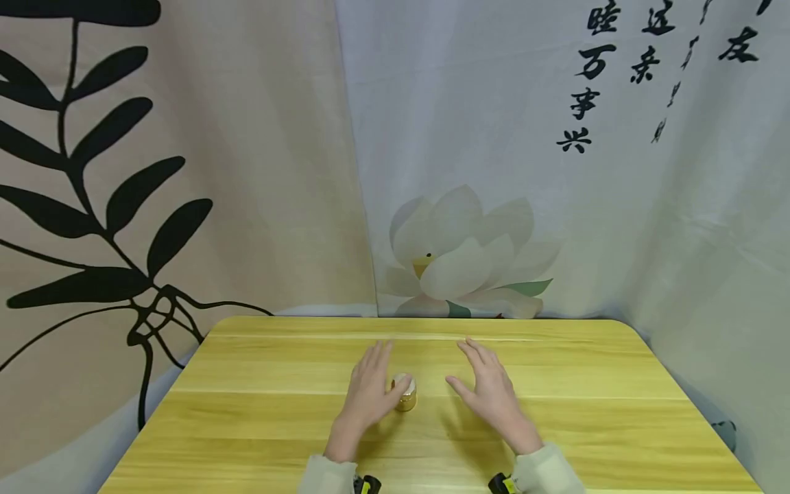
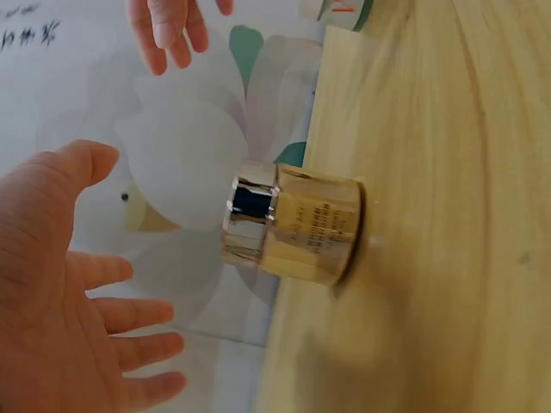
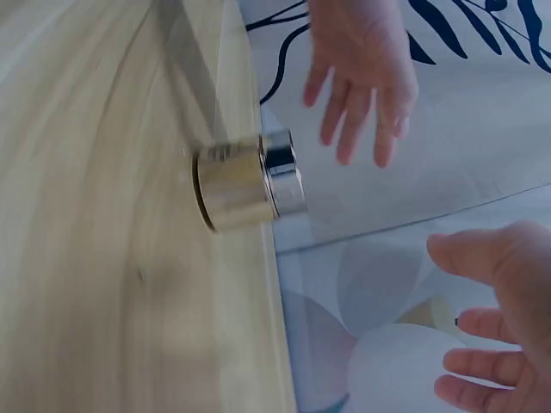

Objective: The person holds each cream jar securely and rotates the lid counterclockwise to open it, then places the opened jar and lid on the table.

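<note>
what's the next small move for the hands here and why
Probably lower the left hand and curl its fingers around the gold jar: the jar stands upright on the table, neither hand grips it, and the left is nearer than the right hand, its fingers spread and free.

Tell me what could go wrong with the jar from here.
1. The left hand is close to the upright jar, so a careless sweep might tip it over.
2. The jar's sides look glossy, so it may slip in a loose grip.
3. Lifting by the lid alone might pull it off; its tightness can't be seen.
</note>
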Tool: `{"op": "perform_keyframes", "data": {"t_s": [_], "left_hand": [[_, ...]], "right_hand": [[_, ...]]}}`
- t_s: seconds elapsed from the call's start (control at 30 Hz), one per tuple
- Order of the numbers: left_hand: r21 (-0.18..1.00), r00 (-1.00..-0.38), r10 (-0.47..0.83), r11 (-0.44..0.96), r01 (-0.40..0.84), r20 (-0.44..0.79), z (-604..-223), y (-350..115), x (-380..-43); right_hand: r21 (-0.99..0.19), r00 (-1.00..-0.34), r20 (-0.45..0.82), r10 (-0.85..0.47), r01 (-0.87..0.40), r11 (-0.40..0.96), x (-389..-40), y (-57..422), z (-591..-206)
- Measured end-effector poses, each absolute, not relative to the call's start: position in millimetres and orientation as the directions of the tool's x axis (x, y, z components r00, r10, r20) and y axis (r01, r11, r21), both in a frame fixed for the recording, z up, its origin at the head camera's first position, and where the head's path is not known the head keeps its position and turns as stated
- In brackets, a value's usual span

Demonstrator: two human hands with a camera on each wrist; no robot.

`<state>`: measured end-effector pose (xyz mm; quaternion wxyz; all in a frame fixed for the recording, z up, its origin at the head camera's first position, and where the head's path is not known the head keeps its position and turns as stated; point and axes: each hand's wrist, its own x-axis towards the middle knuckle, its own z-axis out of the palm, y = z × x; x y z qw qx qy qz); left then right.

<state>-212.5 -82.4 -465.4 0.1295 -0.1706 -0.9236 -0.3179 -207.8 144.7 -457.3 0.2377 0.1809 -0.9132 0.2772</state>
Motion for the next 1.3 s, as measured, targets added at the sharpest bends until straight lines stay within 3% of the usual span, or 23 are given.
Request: {"op": "perform_keyframes", "data": {"t_s": [0.13,0.23,0.53,0.83,1.3], "left_hand": [[0.694,-0.933,0.204,0.625,0.357,0.296,-476.1,-90.5,-212.4],[0.796,-0.949,0.189,0.516,0.315,0.253,-483.7,-94.6,-212.0],[0.906,-0.970,0.188,0.364,0.217,0.157,-507.7,-95.4,-210.8],[0.862,-0.962,0.156,0.429,0.272,0.226,-521.1,-83.5,-216.2],[0.825,-0.941,0.158,0.452,0.338,0.299,-522.5,-74.2,-215.6]], "right_hand": [[-0.507,-0.800,0.570,-0.189,-0.523,0.685,-210.4,134.5,-466.5],[-0.608,-0.824,0.540,-0.169,-0.521,0.599,-211.9,126.9,-472.7],[-0.897,-0.943,0.311,-0.118,-0.332,0.291,-207.9,106.8,-472.6],[-0.945,-0.955,0.244,-0.168,-0.273,0.182,-205.2,95.6,-464.7],[-0.948,-0.954,0.208,-0.216,-0.251,0.194,-207.2,99.7,-480.6]]}}
